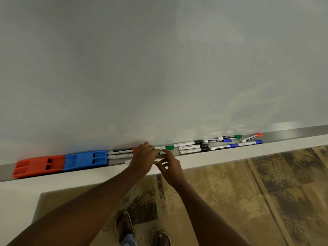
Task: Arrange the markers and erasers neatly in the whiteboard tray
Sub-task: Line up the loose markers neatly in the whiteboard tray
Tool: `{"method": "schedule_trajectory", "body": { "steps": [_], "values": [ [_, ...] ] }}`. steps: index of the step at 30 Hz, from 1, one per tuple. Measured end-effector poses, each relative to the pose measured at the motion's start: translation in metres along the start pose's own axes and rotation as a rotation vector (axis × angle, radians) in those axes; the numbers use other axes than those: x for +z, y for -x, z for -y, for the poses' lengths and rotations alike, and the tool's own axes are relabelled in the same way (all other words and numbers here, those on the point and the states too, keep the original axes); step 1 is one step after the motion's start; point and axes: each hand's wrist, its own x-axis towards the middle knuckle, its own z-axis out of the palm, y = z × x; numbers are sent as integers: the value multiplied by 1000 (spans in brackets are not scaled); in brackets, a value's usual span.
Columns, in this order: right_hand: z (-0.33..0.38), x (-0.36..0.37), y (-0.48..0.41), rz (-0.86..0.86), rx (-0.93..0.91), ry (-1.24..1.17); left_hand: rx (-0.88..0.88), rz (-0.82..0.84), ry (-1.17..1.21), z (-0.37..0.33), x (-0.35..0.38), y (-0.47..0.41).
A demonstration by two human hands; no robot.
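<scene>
Left hand (143, 157) pressed over markers (120, 153) beside the blue eraser (86, 160), grip hidden, likely squaring them up. Right hand (168, 166) open, fingers spread just beside. Remaining markers (220, 144) scattered further along the tray (292, 134), unsorted.

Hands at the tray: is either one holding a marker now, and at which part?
The left hand lies over markers beside the blue eraser; its grip is hidden. The right hand has spread fingers near a green-capped marker; whether it holds anything cannot be told.

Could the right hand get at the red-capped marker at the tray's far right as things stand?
Probably yes: the right hand is by the tray, and the red-capped marker lies uncovered at the right end of the markers.
</scene>
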Motion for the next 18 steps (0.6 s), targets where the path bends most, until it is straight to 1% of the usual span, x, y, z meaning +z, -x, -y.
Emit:
{"method": "schedule_trajectory", "body": {
  "steps": [3, 7, 10, 13, 16, 18],
  "values": [
    [4, 5, -3, -79, 47, -93, 14, -10, 105, -3, -6, -4],
    [9, 13, -3, -146, 169, -216, -60, -39, 346, -5, -6, -7],
    [13, 19, -5, -243, 225, -296, -57, -43, 455, -12, -8, -10],
    [17, 22, -8, -379, 299, -403, -70, -97, 449, -15, -11, -12],
    [18, 18, -14, -517, 402, -546, -118, -155, 347, -4, -11, -8],
    [16, 11, -20, -613, 501, -555, -164, -159, 318, 10, -12, -2]
  ]
}}
